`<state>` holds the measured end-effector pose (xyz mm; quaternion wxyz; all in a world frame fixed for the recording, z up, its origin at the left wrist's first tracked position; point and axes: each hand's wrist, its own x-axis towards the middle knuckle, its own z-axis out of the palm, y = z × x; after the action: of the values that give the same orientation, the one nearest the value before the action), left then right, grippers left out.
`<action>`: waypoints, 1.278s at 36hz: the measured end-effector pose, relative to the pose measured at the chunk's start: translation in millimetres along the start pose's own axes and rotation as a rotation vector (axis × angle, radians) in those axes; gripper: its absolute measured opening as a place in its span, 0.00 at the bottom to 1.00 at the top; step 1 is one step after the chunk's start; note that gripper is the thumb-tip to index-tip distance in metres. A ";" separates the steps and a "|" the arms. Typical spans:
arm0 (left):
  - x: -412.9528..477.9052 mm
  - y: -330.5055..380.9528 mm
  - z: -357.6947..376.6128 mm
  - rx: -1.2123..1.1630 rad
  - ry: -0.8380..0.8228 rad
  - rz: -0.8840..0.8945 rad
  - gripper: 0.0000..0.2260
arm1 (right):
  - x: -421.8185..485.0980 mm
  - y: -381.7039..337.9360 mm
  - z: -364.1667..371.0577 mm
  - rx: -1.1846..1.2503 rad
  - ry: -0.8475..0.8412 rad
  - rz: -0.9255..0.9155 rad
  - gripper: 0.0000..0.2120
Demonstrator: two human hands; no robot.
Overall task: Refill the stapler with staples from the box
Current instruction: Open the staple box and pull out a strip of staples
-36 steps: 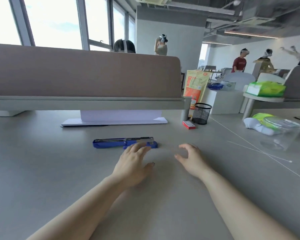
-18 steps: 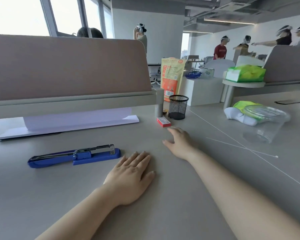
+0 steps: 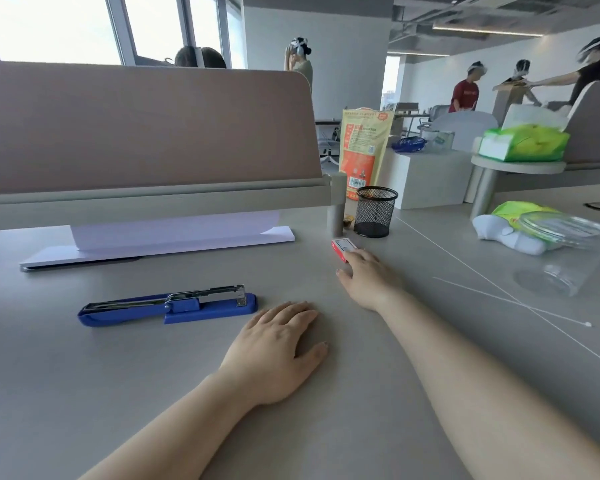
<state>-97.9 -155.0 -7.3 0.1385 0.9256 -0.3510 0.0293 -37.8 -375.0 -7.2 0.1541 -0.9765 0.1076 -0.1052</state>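
A blue stapler (image 3: 174,308) lies flat on the grey desk, swung fully open so its metal staple channel shows on top. My left hand (image 3: 278,348) rests palm down on the desk just right of it, fingers slightly apart, holding nothing. A small red and white staple box (image 3: 340,248) lies further back near the partition's post. My right hand (image 3: 368,278) is stretched out to it, fingertips touching the box's near end; the fingers are not closed around it.
A black mesh pen cup (image 3: 375,212) stands just behind the box. White paper (image 3: 167,239) lies under the desk partition (image 3: 146,133). A clear plastic jar (image 3: 565,251) lies on its side at right, with a thin white stick (image 3: 520,303) on the desk. Several people stand in the background.
My right hand has reached forward from the middle of the desk to the staple box and now touches it. My left hand left the stapler and lies flat. The view shifted right.
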 end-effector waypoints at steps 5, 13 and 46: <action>0.1 -0.2 -0.9 -0.024 0.008 -0.001 0.26 | -46.3 -7.3 -6.1 -0.006 0.043 0.000 0.21; -16.2 10.2 -6.2 -0.057 0.082 -0.058 0.20 | -136.3 -17.9 -18.1 0.029 0.181 -0.047 0.13; -20.4 12.0 -4.1 -0.182 0.114 -0.002 0.24 | -141.8 -13.4 -20.2 0.520 0.070 -0.229 0.23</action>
<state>-120.9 -149.3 -3.5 0.2419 0.9064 -0.3427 0.0495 -175.6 -333.8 -8.4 0.3826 -0.9058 -0.0288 -0.1797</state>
